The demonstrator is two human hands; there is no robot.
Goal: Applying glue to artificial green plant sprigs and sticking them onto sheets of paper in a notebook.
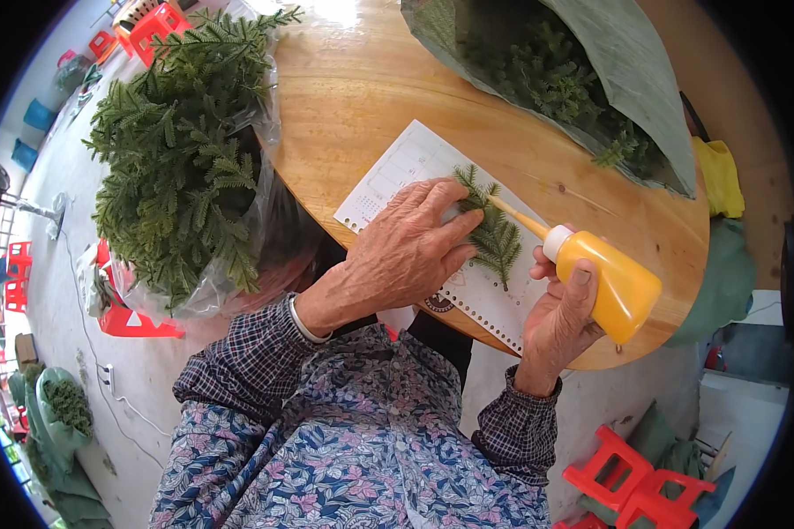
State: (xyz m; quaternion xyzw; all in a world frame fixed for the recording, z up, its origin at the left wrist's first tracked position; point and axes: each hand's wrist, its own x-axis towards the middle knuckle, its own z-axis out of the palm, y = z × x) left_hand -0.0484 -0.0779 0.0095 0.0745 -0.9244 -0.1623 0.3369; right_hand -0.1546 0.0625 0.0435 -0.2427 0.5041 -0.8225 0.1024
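My left hand (406, 251) presses flat on a small green artificial fir sprig (494, 234) that lies on a white printed sheet (388, 181) on the round wooden table (362, 79). My right hand (560, 322) grips an orange squeeze bottle (609, 282) with a white collar. Its long thin nozzle (516, 216) points up-left and touches the sprig near its upper stem. The sheet's lower edge has a row of punched holes and hangs near the table rim.
A clear plastic bag of green fir sprigs (181, 167) stands at the table's left. A green sack holding more sprigs (573, 79) lies at the back right. Red plastic stools (635, 480) stand on the floor at lower right, and another red stool (137, 322) at left.
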